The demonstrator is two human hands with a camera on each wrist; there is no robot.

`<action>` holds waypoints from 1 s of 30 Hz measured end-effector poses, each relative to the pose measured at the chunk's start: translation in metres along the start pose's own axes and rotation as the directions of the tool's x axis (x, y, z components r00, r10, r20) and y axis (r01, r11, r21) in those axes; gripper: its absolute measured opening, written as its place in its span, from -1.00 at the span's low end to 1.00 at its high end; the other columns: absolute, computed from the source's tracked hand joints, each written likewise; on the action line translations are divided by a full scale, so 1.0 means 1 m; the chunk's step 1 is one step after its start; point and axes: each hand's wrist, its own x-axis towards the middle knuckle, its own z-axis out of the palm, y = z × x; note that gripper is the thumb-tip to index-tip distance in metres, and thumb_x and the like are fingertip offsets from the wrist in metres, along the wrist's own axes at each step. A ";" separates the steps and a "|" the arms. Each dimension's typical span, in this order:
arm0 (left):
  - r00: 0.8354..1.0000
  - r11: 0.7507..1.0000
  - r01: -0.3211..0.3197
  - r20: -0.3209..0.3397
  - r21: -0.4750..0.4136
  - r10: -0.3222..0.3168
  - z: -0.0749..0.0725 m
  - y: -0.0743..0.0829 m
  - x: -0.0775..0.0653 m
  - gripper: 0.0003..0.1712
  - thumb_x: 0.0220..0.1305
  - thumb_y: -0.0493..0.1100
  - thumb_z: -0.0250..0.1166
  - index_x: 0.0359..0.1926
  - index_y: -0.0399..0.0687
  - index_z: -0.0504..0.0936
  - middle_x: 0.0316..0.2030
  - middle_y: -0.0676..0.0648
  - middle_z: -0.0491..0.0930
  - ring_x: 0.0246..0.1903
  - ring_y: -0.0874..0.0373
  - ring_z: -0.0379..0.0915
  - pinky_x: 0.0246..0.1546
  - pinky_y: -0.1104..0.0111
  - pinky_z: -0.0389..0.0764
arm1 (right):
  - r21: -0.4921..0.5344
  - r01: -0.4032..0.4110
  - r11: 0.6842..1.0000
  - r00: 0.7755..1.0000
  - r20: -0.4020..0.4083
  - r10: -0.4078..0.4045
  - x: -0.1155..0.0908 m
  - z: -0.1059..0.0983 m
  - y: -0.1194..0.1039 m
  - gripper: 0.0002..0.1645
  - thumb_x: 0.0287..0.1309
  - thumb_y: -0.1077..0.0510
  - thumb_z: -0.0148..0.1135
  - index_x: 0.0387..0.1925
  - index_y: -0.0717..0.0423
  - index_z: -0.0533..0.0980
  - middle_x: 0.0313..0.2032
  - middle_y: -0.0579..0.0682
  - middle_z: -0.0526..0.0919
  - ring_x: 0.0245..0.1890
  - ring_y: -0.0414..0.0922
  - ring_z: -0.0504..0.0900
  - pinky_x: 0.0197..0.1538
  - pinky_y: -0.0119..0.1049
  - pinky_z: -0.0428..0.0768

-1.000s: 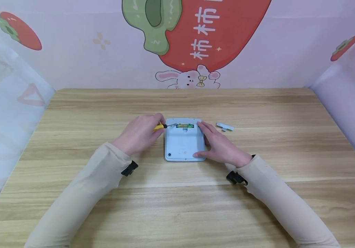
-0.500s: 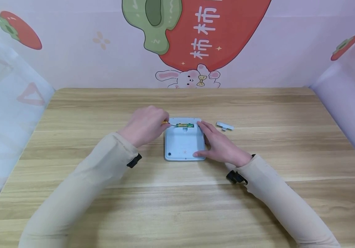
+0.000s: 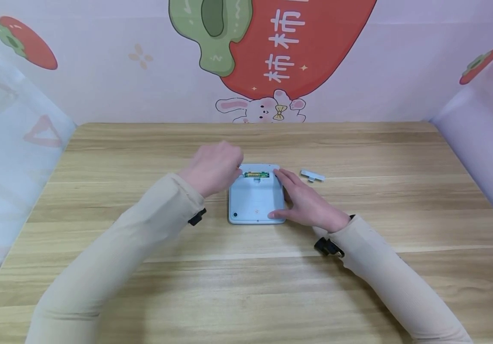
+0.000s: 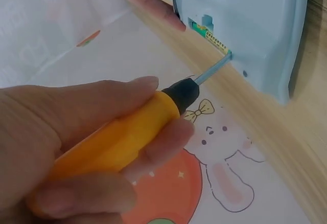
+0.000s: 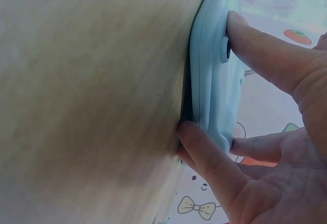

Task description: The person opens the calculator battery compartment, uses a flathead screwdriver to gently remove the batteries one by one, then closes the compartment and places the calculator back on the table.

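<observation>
A light-blue, flat, squarish device, calculator-like in shape (image 3: pixel 256 200), lies back side up, its battery slot uncovered. Inside that slot sits a green and gold battery (image 4: pixel 210 37). My left hand (image 3: pixel 214 167) grips a screwdriver (image 4: pixel 117 139) by its yellow handle, thumb and fingers wrapped around it. The metal shaft slants to the slot, and its tip is right at one end of the battery. In the head view the left hand covers the tool. My right hand (image 3: pixel 304 203) holds the device by its right side, thumb on the back face, other fingers along the edge.
A small light-blue battery cover (image 3: pixel 313 175) with a tab lies on the wooden table (image 3: pixel 246 291), right of the device. Behind the table's far edge stands a printed backdrop (image 3: pixel 109 91) with persimmons and a rabbit. Dark wrist cameras (image 3: pixel 329 247) sit at the cuffs.
My left hand has moved up and to the right over the device's upper left corner, tipping the screwdriver more upright at the battery slot. The right hand, device and cover have stayed still.
</observation>
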 end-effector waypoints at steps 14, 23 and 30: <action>1.000 0.998 0.005 -0.009 -0.057 -0.006 0.009 -0.022 0.000 -0.76 0.17 -0.05 0.36 -0.22 -0.11 0.68 -0.35 -0.06 0.67 -0.42 0.07 0.45 -0.50 0.36 0.41 | -0.021 0.001 1.000 1.000 -0.002 -0.001 0.001 0.001 0.000 0.24 -0.05 -0.04 0.49 0.47 0.26 -0.06 0.46 0.24 -0.04 0.42 0.15 0.11 0.38 0.00 0.20; 0.997 0.982 -0.004 -0.082 -0.190 -0.012 0.024 -0.038 -0.012 -0.78 0.18 -0.04 0.37 -0.20 -0.04 0.68 -0.32 -0.03 0.68 -0.38 0.07 0.48 -0.40 0.31 0.47 | -0.028 -0.001 1.000 1.000 -0.003 0.001 0.001 0.001 0.000 0.25 -0.05 -0.05 0.49 0.47 0.26 -0.06 0.47 0.24 -0.04 0.43 0.15 0.09 0.39 0.01 0.19; 0.989 0.965 -0.008 -0.143 -0.263 -0.031 0.037 -0.046 -0.018 -0.77 0.20 -0.02 0.35 -0.21 -0.04 0.67 -0.40 -0.02 0.66 -0.44 0.10 0.46 -0.42 0.32 0.44 | -0.030 0.002 1.000 1.000 -0.002 -0.002 0.001 0.001 0.000 0.25 -0.05 -0.06 0.48 0.47 0.27 -0.06 0.47 0.25 -0.05 0.44 0.15 0.07 0.39 0.02 0.18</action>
